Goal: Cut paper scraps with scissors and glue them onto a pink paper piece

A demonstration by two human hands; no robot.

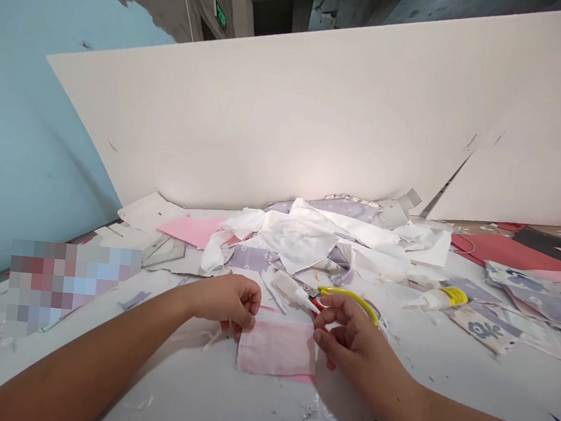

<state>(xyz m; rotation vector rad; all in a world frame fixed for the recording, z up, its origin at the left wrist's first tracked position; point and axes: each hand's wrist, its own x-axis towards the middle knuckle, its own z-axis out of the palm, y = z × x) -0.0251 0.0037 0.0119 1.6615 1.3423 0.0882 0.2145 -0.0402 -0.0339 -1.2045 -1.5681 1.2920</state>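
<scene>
A small pale pink cloth rectangle (pixel 278 351) lies flat on the white table in front of me, with a brighter pink edge showing beneath it. My left hand (pixel 230 301) pinches its upper left corner between thumb and curled fingers. Beside the upper right edge, my right hand (pixel 352 341) is loosely curled, thumb and fingertips apart, with nothing seen between them. Just beyond its fingers lie a white glue bottle (pixel 286 284) with a narrow nozzle and a cutting tool with a yellow handle (pixel 351 295). Red handle parts are partly hidden behind the right hand.
White cloth scraps (pixel 298 235) and lilac fabric are heaped at the back against a white board (pixel 317 122). A yellow-labelled bottle (pixel 442 298) lies on the right near patterned fabric pieces (pixel 486 330). Pink paper (pixel 193 230) and cardboard sit at back left.
</scene>
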